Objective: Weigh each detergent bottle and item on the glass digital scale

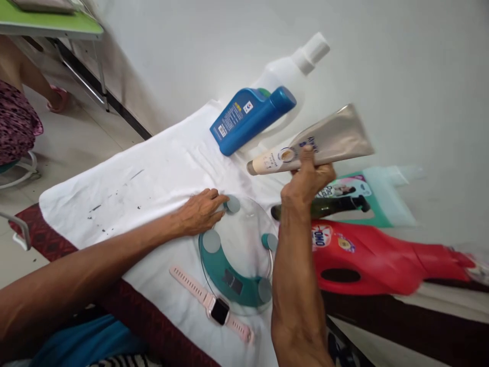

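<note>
My right hand (308, 178) is closed around a large beige and silver squeeze tube (332, 135), holding it above the table with its cap end towards the left. A round glass scale (244, 265) with a teal band and grey pads lies on the white cloth. My left hand (204, 210) rests at the scale's upper left edge, fingers loosely bent and touching beside a pad. Near the scale's lower edge lies a smartwatch (219, 310) with a pink strap. Part of the scale's right side is hidden behind my right forearm.
Behind the scale stand a blue bottle (248, 120) and a white bottle (284, 71). To the right are a red OMO bottle (367, 255), a dark green bottle (324, 208) and a teal pouch (382, 204). A person's leg (36, 76) shows at left, below a green table (72, 25).
</note>
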A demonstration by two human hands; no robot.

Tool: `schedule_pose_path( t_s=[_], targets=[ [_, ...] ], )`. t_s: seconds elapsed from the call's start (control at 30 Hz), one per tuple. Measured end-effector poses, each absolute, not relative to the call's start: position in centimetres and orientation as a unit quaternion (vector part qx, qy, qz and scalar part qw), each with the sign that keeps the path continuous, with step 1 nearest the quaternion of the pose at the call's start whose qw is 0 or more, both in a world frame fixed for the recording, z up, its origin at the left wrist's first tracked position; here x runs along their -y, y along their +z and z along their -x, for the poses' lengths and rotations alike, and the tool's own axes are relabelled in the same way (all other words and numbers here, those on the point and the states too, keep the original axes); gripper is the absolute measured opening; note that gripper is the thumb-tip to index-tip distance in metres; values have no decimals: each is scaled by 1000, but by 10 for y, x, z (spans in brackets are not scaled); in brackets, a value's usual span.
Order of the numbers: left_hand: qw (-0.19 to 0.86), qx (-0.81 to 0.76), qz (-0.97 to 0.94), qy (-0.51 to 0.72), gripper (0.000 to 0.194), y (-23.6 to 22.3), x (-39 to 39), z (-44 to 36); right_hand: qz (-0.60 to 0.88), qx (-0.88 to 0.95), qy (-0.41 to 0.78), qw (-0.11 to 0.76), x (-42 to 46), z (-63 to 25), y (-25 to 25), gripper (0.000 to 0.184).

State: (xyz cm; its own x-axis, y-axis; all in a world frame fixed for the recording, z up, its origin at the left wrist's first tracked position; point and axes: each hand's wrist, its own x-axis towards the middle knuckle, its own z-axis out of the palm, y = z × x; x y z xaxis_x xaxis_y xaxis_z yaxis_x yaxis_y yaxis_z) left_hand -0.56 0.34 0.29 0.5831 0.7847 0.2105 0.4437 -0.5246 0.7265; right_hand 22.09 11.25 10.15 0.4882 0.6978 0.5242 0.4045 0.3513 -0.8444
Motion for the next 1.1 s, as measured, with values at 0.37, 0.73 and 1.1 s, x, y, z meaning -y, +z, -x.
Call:
schedule_pose_path(
  t_s=[0.37,0.73,1.1],
  targets=[
    [293,-343,-839,305,41,-8,-10,7,595,472,90,644,60,-219,115,34],
    [303,-344,-837,298,42,-5,-12,8,612,481,93,621,91,-212,91,45],
    [299,-341,-841,296,41,-6,-14,9,593,360,-8,720,109,-219,103,74]
  ],
)
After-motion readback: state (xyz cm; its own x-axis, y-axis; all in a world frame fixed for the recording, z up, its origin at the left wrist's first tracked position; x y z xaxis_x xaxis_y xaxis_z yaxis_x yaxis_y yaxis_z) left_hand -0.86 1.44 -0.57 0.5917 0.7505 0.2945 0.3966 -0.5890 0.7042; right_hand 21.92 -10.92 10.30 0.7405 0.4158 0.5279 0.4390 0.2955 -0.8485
